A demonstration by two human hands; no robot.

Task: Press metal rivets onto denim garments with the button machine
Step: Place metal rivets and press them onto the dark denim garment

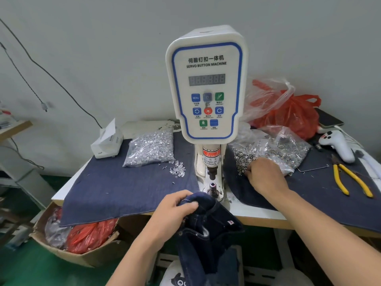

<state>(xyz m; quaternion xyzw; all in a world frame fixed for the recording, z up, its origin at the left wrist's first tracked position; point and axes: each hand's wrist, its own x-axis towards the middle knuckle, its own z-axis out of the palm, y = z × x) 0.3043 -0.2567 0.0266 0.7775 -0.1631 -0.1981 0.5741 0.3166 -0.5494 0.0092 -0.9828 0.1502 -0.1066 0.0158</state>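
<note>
Presently the left hand grips a folded edge of the dark blue denim garment, bunched just in front of the white servo button machine. It is apparently held there so the cloth can slide onto the lower metal die post, which stands bare beneath the upper punch. No rivet is seated yet, by my judgement.

The right hand rests knuckles-up on the open clear bag of ring-shaped metal rivet caps, fingertips buried among them, evidently picking one. Whether a piece is pinched cannot be told.

Count: one machine, one garment in hand, two clear bags of parts flanking the machine for either hand's reach. The left one holds silver tack-shaped rivet posts, with a small loose heap spilled beside it. One pair of yellow-handled pliers lies far right, near the white handheld controller.
</note>
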